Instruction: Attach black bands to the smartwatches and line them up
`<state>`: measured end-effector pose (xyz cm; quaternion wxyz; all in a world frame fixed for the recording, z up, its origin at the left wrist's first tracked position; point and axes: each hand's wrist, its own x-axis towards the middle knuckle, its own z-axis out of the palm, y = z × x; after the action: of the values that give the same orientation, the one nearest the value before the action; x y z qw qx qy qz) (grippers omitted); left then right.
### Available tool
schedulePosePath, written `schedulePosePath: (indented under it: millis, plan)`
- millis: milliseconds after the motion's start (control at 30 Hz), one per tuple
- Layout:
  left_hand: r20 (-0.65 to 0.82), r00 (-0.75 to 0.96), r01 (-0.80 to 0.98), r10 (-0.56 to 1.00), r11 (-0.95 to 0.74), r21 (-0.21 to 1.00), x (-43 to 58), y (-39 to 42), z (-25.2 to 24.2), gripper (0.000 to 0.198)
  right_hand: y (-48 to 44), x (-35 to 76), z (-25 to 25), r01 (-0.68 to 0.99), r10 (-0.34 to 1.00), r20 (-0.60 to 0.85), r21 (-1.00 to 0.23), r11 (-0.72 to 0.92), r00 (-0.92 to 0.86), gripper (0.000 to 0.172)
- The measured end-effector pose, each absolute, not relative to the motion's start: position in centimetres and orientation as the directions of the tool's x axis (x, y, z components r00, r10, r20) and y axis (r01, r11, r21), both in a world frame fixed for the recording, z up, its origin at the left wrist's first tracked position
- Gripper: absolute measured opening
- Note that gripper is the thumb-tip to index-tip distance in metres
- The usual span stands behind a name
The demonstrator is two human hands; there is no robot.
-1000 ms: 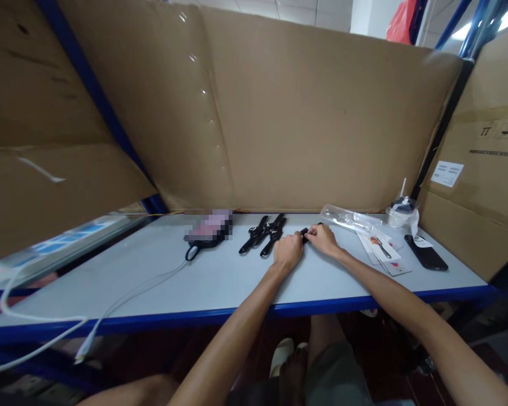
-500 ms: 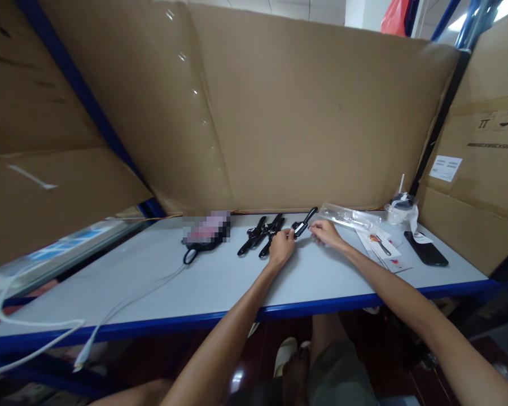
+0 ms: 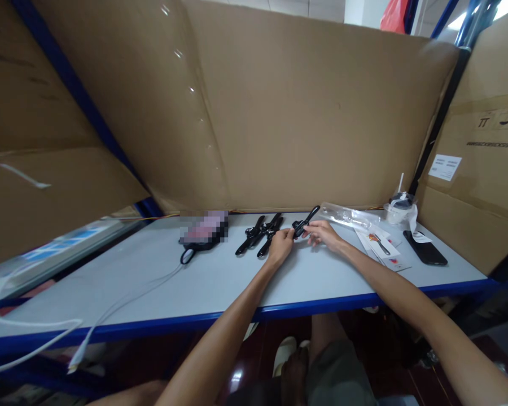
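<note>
A black spokeshave (image 3: 310, 216) is held at a slant above the table, its far handle pointing up and to the right. My left hand (image 3: 281, 246) is closed around its near end, which the fingers hide. With thumb and fingertips, my right hand (image 3: 323, 233) pinches the tool near its middle, the other fingers curled loosely below. Several more black spokeshaves (image 3: 249, 237) lie side by side just left of my left hand.
Clear plastic packaging (image 3: 349, 216) and printed cards (image 3: 379, 243) lie to the right, beside a black phone (image 3: 425, 248) and a bagged cup (image 3: 400, 208). Leftward are a black-handled item with a blurred top (image 3: 205, 242) and a white cable (image 3: 122, 301). Cardboard (image 3: 313, 113) walls the back.
The spokeshave has turned over, so its pale strip no longer shows. My right hand has moved slightly left and taken hold of it; my left hand keeps its grip.
</note>
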<state>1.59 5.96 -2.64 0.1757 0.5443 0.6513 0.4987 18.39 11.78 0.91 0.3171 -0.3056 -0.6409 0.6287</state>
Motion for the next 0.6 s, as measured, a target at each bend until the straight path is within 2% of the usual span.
schedulePosePath:
  millis: [200, 367, 600]
  plan:
    - [0.313, -0.339, 0.552, 0.887, -0.082, 0.83, 1.7, 6.0, -2.6, 0.044, 11.9, 18.3, 0.7, 0.018, 0.802, 0.02, -0.999, 0.039, -0.597, 0.009]
    - [0.293, -0.369, 0.621, 0.882, 0.0, 0.783, 1.8, 5.9, -2.5, 0.045, 11.9, 17.8, 0.4, 0.054, 0.841, 0.041, -0.995, 0.084, -0.54, 0.011]
    - [0.278, -0.542, 0.615, 0.793, 0.149, 0.774, 1.7, 5.8, -1.9, 0.043, 11.9, 18.9, 1.3, 0.122, 0.838, -0.001, -0.989, 0.079, -0.546, 0.011]
